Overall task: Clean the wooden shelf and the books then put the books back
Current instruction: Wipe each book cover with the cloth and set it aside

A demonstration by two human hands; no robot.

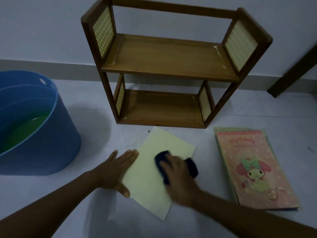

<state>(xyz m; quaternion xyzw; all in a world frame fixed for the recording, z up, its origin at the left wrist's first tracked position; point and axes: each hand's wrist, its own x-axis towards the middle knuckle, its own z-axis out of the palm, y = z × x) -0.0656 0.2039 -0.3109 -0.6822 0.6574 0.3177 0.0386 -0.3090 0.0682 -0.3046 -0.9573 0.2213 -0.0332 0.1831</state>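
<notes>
Pale floor carries the yellow book (pixel 154 162) before the empty shelf (pixel 169 66). Keep your left hand (pixel 115 170) flat, fingers straight, pinning its edge; your right hand (pixel 178 176), gripping the dark cloth (pixel 161 160), should wipe outward.

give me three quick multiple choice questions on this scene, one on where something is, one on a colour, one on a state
1. Where does the pink book lie?
A. on the shelf's upper board
B. on the floor, right of the pale yellow book
C. in the bucket

2. What colour is the bucket?
A. red
B. white
C. blue

3. What do the boards of the wooden shelf hold?
A. nothing
B. books
C. a cloth

Answers: 1 B, it lies flat on the floor beside the pale yellow book. 2 C, its wall is blue. 3 A, both boards are bare.
</notes>
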